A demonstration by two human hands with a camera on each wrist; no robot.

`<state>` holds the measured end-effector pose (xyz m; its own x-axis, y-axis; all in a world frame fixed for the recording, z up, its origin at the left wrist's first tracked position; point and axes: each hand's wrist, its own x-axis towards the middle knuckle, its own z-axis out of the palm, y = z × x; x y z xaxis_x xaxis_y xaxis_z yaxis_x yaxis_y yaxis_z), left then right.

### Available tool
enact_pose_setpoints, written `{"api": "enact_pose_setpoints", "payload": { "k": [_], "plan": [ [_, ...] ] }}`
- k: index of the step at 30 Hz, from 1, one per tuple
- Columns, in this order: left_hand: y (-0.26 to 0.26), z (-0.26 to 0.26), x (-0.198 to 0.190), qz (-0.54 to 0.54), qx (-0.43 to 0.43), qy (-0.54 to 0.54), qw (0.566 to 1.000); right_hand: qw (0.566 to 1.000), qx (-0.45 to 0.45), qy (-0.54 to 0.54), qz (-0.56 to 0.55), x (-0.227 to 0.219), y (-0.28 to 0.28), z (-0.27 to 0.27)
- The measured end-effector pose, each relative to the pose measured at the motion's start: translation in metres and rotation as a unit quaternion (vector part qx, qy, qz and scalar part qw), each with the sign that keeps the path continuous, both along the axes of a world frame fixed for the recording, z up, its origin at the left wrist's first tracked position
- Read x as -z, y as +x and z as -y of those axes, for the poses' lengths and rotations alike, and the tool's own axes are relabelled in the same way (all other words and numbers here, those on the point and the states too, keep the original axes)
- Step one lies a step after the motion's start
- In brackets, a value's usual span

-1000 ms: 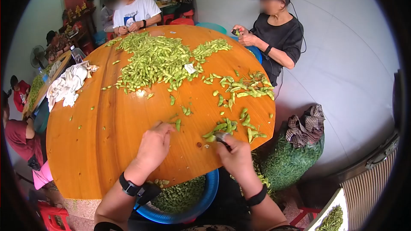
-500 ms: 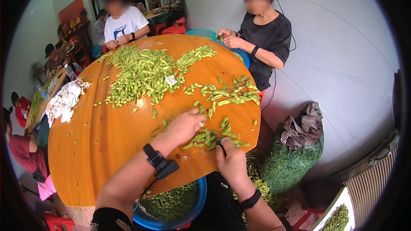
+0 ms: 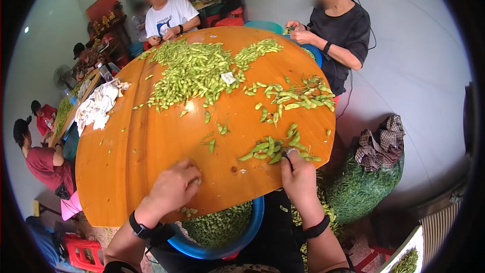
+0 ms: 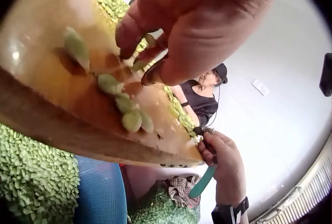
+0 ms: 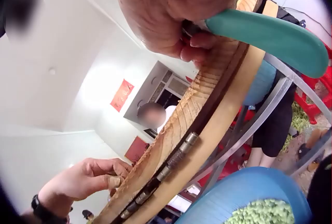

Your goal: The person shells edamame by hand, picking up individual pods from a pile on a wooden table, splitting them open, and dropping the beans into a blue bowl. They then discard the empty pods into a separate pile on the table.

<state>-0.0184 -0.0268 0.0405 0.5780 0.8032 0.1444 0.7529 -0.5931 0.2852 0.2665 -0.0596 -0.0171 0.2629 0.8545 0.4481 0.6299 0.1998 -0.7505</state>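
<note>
My left hand hovers palm-down over the near table edge; in the left wrist view its fingers are bent and parted, with small green bits among them. Below them, shelled beans lie by the edge, and one blurred bean is farther left. My right hand grips a tool with a teal handle; its head is beside a small pile of pods at the table's right side. The blue basin below holds many shelled beans.
A large pod heap covers the far middle of the round table. White cloth lies at left. Two people sit across the table. A green net sack with checked cloth stands at right; a red stool at lower left.
My left hand has drawn back from beside the pod pile to the near table edge, above the basin. My right hand stays by the pile with the tool. The head view has shifted.
</note>
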Motion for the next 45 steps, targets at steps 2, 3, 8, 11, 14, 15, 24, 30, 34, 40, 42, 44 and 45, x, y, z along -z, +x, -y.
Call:
{"api": "enact_pose_setpoints", "payload": {
  "k": [2, 3, 8, 11, 14, 15, 24, 30, 34, 40, 42, 44, 45],
  "plan": [
    [0.002, -0.004, -0.003, 0.017, -0.043, 0.029, 0.999, 0.999, 0.007, -0.032, 0.016, -0.002, 0.0, 0.001],
    [0.011, -0.012, -0.003, -0.001, -0.094, 0.035, 0.995, 0.999, 0.003, -0.032, 0.019, -0.003, -0.001, 0.001],
    [0.036, -0.063, 0.026, 0.061, -0.142, 0.022, 0.988, 0.999, -0.005, -0.033, 0.029, -0.002, 0.0, 0.001],
    [0.035, -0.074, 0.036, 0.029, -0.08, 0.062, 0.994, 0.999, -0.041, -0.008, -0.017, -0.01, -0.005, 0.004],
    [0.032, -0.069, 0.036, -0.03, -0.043, 0.107, 0.993, 0.987, -0.121, -0.05, -0.097, -0.009, -0.022, 0.004],
    [0.033, -0.067, 0.036, -0.011, -0.027, 0.119, 0.993, 0.987, -0.121, -0.052, -0.098, -0.01, -0.029, 0.002],
    [0.034, -0.043, 0.025, 0.141, -0.014, 0.021, 0.99, 0.915, -0.197, -0.205, -0.286, -0.012, -0.065, -0.018],
    [0.03, -0.033, 0.031, 0.271, 0.01, -0.194, 0.943, 0.845, -0.238, -0.288, -0.383, -0.014, -0.068, -0.02],
    [0.03, -0.028, 0.036, 0.247, 0.079, -0.064, 0.964, 0.851, -0.241, -0.28, -0.375, -0.016, -0.069, -0.017],
    [0.029, -0.026, 0.04, 0.186, 0.063, -0.016, 0.98, 0.84, -0.231, -0.263, -0.415, -0.015, -0.079, -0.016],
    [0.029, -0.026, 0.043, 0.202, 0.061, -0.015, 0.977, 0.826, -0.206, -0.266, -0.452, -0.015, -0.084, -0.017],
    [0.029, -0.027, 0.043, 0.216, 0.059, -0.015, 0.974, 0.809, -0.222, -0.267, -0.474, -0.01, -0.082, -0.022],
    [0.028, -0.028, 0.043, 0.236, 0.065, -0.032, 0.969, 0.791, -0.239, -0.266, -0.496, -0.009, -0.081, -0.023]
  ]
}}
